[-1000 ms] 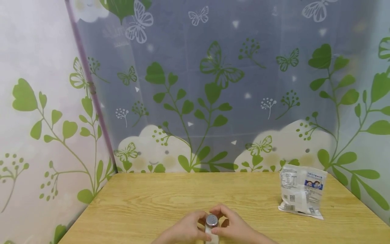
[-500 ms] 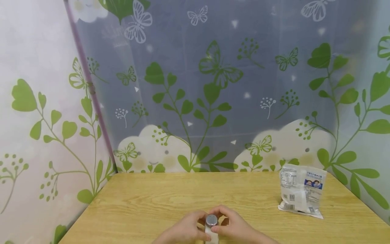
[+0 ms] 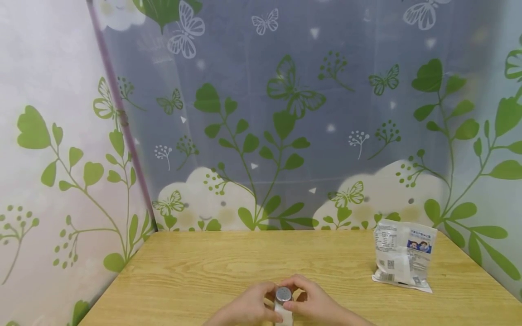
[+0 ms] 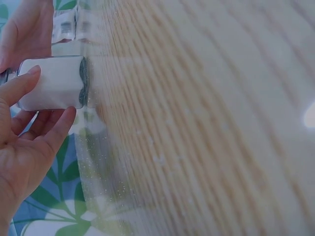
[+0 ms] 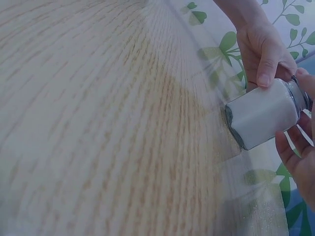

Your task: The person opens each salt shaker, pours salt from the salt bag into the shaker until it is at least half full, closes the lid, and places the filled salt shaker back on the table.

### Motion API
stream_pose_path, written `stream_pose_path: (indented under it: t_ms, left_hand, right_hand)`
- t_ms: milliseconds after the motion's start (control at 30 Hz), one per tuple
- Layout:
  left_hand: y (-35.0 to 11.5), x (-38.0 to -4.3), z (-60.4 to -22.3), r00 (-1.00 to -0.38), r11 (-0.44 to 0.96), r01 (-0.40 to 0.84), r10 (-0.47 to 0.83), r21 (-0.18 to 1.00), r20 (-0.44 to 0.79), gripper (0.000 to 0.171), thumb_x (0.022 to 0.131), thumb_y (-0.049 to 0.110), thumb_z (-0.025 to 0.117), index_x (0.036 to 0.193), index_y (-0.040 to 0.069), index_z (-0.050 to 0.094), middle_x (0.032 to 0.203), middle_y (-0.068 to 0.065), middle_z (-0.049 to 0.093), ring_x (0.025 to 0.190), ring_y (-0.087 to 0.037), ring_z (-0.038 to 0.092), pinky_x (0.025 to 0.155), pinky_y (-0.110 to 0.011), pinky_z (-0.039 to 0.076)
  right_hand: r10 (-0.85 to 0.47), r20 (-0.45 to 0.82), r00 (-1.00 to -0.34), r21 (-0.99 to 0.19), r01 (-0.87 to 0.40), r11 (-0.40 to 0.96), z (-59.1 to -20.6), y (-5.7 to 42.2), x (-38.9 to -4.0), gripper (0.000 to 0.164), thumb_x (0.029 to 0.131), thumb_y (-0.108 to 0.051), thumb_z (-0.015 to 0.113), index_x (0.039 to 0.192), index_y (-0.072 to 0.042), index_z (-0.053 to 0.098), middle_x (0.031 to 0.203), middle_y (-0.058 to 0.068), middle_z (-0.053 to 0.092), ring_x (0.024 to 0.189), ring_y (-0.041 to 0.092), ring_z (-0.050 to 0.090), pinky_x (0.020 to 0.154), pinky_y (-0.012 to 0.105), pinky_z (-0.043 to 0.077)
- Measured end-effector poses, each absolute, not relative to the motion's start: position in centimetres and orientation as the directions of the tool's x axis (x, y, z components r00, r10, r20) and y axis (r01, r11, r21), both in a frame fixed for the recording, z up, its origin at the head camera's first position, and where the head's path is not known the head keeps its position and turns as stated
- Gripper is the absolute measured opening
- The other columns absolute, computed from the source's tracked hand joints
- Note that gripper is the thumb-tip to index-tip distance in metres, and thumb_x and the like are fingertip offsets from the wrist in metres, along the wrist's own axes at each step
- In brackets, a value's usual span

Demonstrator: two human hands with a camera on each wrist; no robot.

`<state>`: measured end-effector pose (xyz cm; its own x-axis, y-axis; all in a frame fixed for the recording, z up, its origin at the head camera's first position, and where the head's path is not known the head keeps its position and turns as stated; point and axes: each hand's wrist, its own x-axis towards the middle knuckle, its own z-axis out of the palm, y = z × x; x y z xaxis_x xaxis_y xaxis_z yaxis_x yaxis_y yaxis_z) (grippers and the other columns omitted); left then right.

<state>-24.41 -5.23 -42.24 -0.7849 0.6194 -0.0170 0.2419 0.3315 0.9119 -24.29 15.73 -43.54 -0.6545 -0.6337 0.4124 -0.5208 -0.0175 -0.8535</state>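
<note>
A glass salt shaker (image 3: 287, 315) full of white grains, with a perforated metal cap (image 3: 283, 294), is upright at the front middle of the table. My left hand (image 3: 252, 302) grips its glass body, thumb on the front. From the other side, my right hand (image 3: 313, 300) pinches the metal cap between thumb and fingers. In the left wrist view the shaker's base (image 4: 84, 81) is at or very near the table top; I cannot tell whether it touches. The right wrist view shows the right fingers (image 5: 290, 152) around the cap end and the left thumb on the glass.
A white printed packet (image 3: 403, 258) stands at the right rear of the wooden table (image 3: 212, 258). Tiny white specks lie on the wood near the shaker in the left wrist view. Patterned curtains (image 3: 346, 136) with leaves and butterflies close off the back and both sides.
Almost nothing differs. The right thumb and fingers have shifted very slightly at the cap; shaker, left hand and packet stay in place.
</note>
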Motion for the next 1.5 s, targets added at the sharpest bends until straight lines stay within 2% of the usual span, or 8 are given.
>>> stream_pose_path:
  t_ms: [167, 533, 967, 1200, 1367, 1500]
  left_hand:
    - [-5.20, -24.40, -42.25, -0.794, 0.341, 0.218, 0.607, 0.914, -0.038, 0.036, 0.073, 0.000, 0.073, 0.106, 0.005, 0.057, 0.100, 0.000, 0.059, 0.090, -0.015, 0.058, 0.076, -0.029, 0.052]
    - [-5.25, -24.45, -42.30, -0.776, 0.318, 0.246, 0.631, 0.916, -0.011, 0.035, 0.074, 0.001, 0.073, 0.105, 0.005, 0.057, 0.099, 0.002, 0.059, 0.093, -0.012, 0.057, 0.077, -0.025, 0.051]
    - [-5.26, -24.32, -42.31, -0.780, 0.319, 0.242, 0.625, 0.917, -0.012, 0.036, 0.073, 0.000, 0.073, 0.105, 0.005, 0.057, 0.100, 0.001, 0.059, 0.091, -0.013, 0.058, 0.076, -0.025, 0.051]
    - [-5.30, -24.42, -42.27, -0.773, 0.313, 0.240, 0.635, 0.919, -0.015, 0.036, 0.075, 0.000, 0.073, 0.107, 0.005, 0.057, 0.101, 0.002, 0.059, 0.092, -0.013, 0.058, 0.076, -0.027, 0.052]
    - [-5.32, -24.46, -42.32, -0.774, 0.318, 0.213, 0.631, 0.924, -0.038, 0.035, 0.075, 0.000, 0.072, 0.107, 0.005, 0.057, 0.102, 0.000, 0.059, 0.092, -0.015, 0.059, 0.076, -0.030, 0.052]
    - [-5.30, -24.40, -42.26, -0.775, 0.317, 0.220, 0.631, 0.922, -0.032, 0.034, 0.075, -0.001, 0.071, 0.105, 0.005, 0.057, 0.103, 0.000, 0.059, 0.092, -0.016, 0.059, 0.076, -0.030, 0.052]
  right_hand:
    - [-0.620, 0.393, -0.679, -0.865, -0.501, 0.000, -43.54, 15.71, -24.29, 0.027, 0.090, -0.010, 0.059, 0.114, 0.000, 0.054, 0.100, 0.000, 0.056, 0.090, 0.008, 0.051, 0.066, 0.025, 0.050]
    - [-0.630, 0.395, -0.669, -0.858, -0.513, 0.006, -43.33, 15.77, -24.20, 0.031, 0.090, -0.009, 0.059, 0.119, 0.001, 0.053, 0.104, 0.002, 0.056, 0.092, 0.007, 0.051, 0.066, 0.026, 0.050]
    - [-0.619, 0.351, -0.702, -0.885, -0.466, 0.026, -43.59, 15.66, -24.35, 0.031, 0.089, -0.015, 0.061, 0.115, 0.000, 0.053, 0.101, 0.000, 0.057, 0.092, 0.010, 0.052, 0.068, 0.027, 0.050]
    - [-0.642, 0.402, -0.653, -0.851, -0.525, 0.001, -43.61, 15.86, -24.35, 0.038, 0.092, -0.007, 0.056, 0.125, 0.008, 0.045, 0.108, 0.007, 0.056, 0.097, 0.006, 0.051, 0.067, 0.027, 0.050]
    - [-0.653, 0.417, -0.632, -0.842, -0.539, -0.017, -43.56, 15.94, -24.23, 0.033, 0.093, -0.007, 0.053, 0.124, 0.003, 0.047, 0.110, 0.006, 0.055, 0.098, 0.007, 0.050, 0.067, 0.026, 0.050]
    - [-0.629, 0.385, -0.675, -0.860, -0.509, 0.019, -43.38, 15.78, -24.15, 0.028, 0.092, -0.012, 0.057, 0.117, -0.002, 0.051, 0.105, 0.003, 0.056, 0.094, 0.008, 0.051, 0.067, 0.026, 0.050]
